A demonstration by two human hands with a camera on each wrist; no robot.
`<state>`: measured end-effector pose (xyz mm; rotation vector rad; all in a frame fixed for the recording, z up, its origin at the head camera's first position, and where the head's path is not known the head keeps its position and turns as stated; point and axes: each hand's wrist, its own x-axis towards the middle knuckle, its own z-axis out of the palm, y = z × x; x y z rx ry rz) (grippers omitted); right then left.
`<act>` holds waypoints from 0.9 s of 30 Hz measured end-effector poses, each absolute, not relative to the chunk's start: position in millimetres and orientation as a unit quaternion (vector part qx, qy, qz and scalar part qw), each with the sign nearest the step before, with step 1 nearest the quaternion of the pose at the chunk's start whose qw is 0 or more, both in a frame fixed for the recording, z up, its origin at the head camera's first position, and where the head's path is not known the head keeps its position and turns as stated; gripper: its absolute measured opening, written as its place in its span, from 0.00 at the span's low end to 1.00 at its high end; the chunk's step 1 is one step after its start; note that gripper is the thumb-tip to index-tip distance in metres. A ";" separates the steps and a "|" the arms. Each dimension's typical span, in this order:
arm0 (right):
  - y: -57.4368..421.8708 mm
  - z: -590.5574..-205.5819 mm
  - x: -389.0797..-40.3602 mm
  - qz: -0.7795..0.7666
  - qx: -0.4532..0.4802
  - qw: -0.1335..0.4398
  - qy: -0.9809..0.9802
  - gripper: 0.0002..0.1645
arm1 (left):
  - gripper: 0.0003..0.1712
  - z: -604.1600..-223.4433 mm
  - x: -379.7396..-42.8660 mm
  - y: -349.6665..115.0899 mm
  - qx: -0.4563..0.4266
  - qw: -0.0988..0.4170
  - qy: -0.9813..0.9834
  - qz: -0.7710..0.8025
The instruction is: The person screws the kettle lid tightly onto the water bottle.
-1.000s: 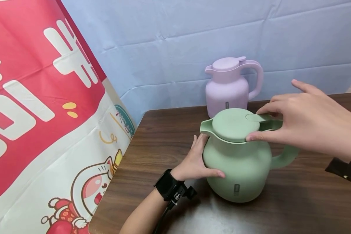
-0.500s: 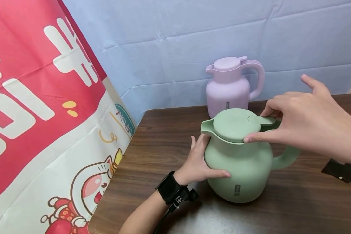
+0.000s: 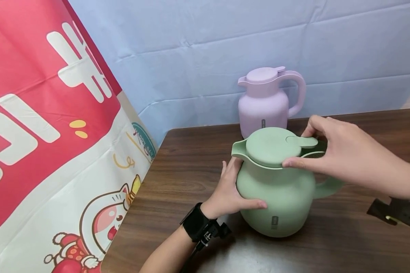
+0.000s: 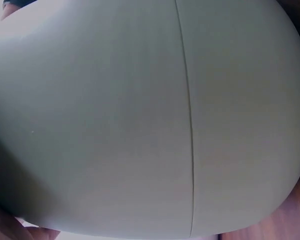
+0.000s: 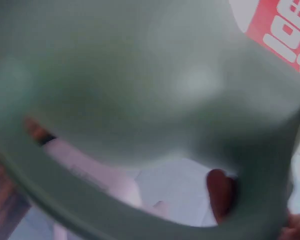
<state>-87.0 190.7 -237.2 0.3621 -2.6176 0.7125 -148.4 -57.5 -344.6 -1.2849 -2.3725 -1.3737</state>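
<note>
In the head view a pale green thermos jug (image 3: 276, 201) stands upright on the table. My left hand (image 3: 227, 191) holds its body from the left, thumb across the front and fingers around the side. The right hand (image 3: 345, 151) pinches the round green lid (image 3: 271, 148), its thumb on the near edge and a finger behind the lid's tab (image 3: 305, 142). A dark gap shows between the lid and the rim above the handle (image 3: 329, 185). In the left wrist view the jug's body (image 4: 115, 120) fills most of the picture; in the right wrist view its handle (image 5: 90, 195) looms close.
A similar lilac jug (image 3: 263, 106) stands just behind, near the table's back edge. The dark wooden table (image 3: 177, 174) ends on the left beside a red and white printed cloth (image 3: 54, 132). Pale blue cloth (image 3: 191, 68) hangs along the back.
The lid's tab has swung slightly toward the near side, and more of the gap by the handle shows. My right hand has turned along with it, its raised finger now lowered. The left hand keeps its grip.
</note>
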 end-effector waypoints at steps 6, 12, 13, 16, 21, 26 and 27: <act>200.7 -262.2 -71.2 0.325 0.210 0.226 -0.894 0.27 | 0.69 -346.0 -148.0 -59.4 -0.423 0.058 -0.788 -0.444; 208.5 -282.3 -58.2 0.382 0.256 0.249 -0.852 0.42 | 0.60 -351.6 -140.0 -62.7 -0.431 0.063 -0.787 -0.437; 209.8 -285.2 -57.1 0.392 0.265 0.257 -0.843 0.40 | 0.59 -352.0 -138.3 -62.4 -0.432 0.063 -0.785 -0.439; 208.1 -292.1 -54.0 0.394 0.306 0.307 -0.811 0.32 | 0.59 -350.5 -133.6 -61.0 -0.429 0.068 -0.786 -0.440; 190.7 -301.4 -45.7 0.297 0.358 0.429 -0.774 0.38 | 0.61 -344.8 -121.5 -66.6 -0.447 0.146 -0.816 -0.336; 180.9 -320.7 -38.3 0.205 0.386 0.450 -0.779 0.35 | 0.65 -349.1 -112.6 -77.5 -0.489 0.272 -0.811 -0.170; 179.3 -325.0 -38.2 0.190 0.395 0.448 -0.780 0.35 | 0.64 -352.6 -112.1 -79.6 -0.499 0.291 -0.803 -0.145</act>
